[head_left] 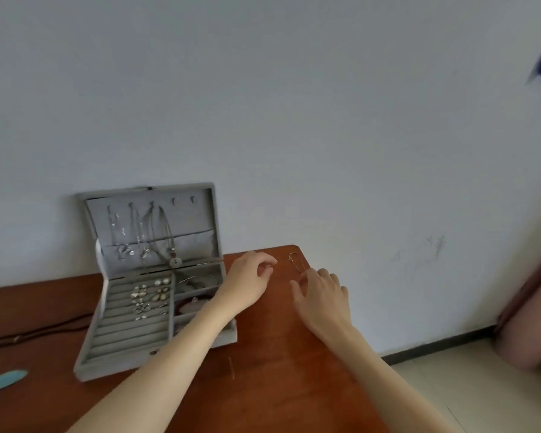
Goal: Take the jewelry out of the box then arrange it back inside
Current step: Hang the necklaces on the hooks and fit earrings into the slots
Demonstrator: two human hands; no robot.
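A brown wooden counter (278, 370) stands against a pale wall. The grey jewelry box (156, 276) sits open, necklaces (144, 232) hanging in its lid, earrings (150, 295) in the tray. Beside it, the left hand (247, 282) hovers loosely curled, grip unclear; the right hand (322, 295) spreads near a thin chain (297, 260).

- Jewelry box (113, 348): plain grey, lining included.
- Earrings (150, 295): silvery and pearly white.
- Pendant (177, 261): pale disc, reddish bead.
- Table (278, 370): reddish-brown.
- Wall (294, 120): pale bluish-grey.
- Object (3, 380) at table's edge: turquoise.
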